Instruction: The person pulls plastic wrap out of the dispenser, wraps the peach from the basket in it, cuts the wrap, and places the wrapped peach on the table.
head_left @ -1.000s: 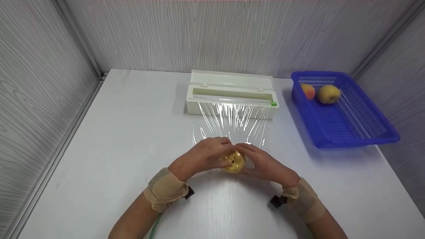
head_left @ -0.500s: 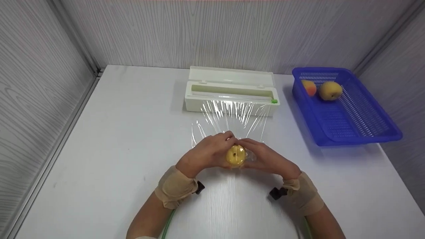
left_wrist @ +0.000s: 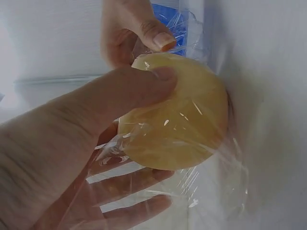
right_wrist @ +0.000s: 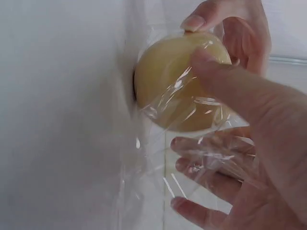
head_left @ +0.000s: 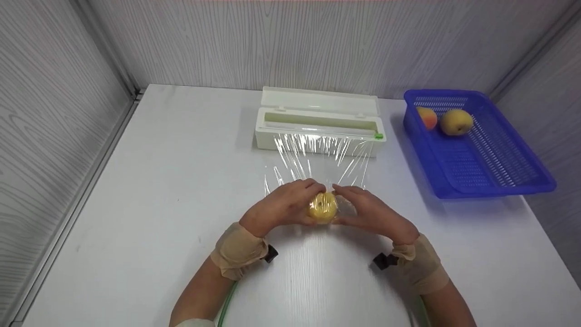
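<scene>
A round yellow fruit (head_left: 323,210) with a small dark dimple rests low over the table, with clear plastic wrap (head_left: 297,161) over it. My left hand (head_left: 286,203) holds its left side, thumb pressed on the near face, as the left wrist view shows the fruit (left_wrist: 192,120). From the other side my right hand (head_left: 374,212) holds it too. In the right wrist view that thumb lies on the fruit (right_wrist: 165,86), while the fingers spread behind the wrinkled film. The wrap runs back in shiny creases to a white dispenser box (head_left: 317,144).
The dispenser's lid (head_left: 320,100) stands raised at the back, and a green slider (head_left: 378,136) sits at its right end. A blue basket (head_left: 435,179) at the right holds a yellow fruit (head_left: 456,122) and a red-and-yellow one (head_left: 427,118). Walls enclose the table's back and sides.
The fruit has tipped and moved slightly away from the body, with its dimple turned farther back. Both hands have shifted with it, and their fingertips now stand farther apart.
</scene>
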Available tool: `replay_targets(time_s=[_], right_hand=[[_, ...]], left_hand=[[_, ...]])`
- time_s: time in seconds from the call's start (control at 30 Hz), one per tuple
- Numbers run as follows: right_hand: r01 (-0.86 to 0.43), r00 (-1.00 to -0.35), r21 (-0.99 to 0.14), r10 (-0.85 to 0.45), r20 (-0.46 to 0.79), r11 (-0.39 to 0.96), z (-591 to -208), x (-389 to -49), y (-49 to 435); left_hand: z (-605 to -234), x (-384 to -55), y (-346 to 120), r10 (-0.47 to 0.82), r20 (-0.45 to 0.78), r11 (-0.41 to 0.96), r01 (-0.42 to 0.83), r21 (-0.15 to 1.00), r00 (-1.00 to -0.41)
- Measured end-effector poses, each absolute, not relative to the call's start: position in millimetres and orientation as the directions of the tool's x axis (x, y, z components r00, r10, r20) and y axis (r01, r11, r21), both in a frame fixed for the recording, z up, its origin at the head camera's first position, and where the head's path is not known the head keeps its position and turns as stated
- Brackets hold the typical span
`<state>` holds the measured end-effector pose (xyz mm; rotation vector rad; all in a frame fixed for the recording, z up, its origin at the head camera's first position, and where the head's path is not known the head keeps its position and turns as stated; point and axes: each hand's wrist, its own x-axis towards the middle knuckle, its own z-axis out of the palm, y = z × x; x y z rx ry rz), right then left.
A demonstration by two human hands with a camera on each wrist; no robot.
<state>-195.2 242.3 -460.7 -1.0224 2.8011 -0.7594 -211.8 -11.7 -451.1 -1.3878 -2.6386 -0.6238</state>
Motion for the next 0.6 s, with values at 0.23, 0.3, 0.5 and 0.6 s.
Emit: replay_targets(time_s=[0.23,0.3,0.5,0.6], right_hand=[[-0.675,-0.738,-0.354,-0.581,0.342,0.648,-442.3,-180.5,233.9],[-0.710,-0.701,-0.320,-0.589,0.401,0.627,-441.7,-177.3,224.2],[-0.704,-0.708,-0.305,-0.600,0.373,0.641,-457.5,-179.3,205.0],[-0.687,-0.726,-0.337,-0.583,0.366,0.644,-464.9,-183.0,204.4]], left_hand=[[-452.2,-219.7,-17.9,0.761,0.178,0.518,0.749,0.413,-0.624],[-453.1,-223.0,-18.8,0.755,0.141,0.524,0.719,0.456,-0.640],[-460.2,-233.0,-20.9,0.739,0.087,0.502,0.633,0.589,-0.667],[-463.7,-236.0,-22.0,0.726,0.057,0.478,0.562,0.675,-0.685]])
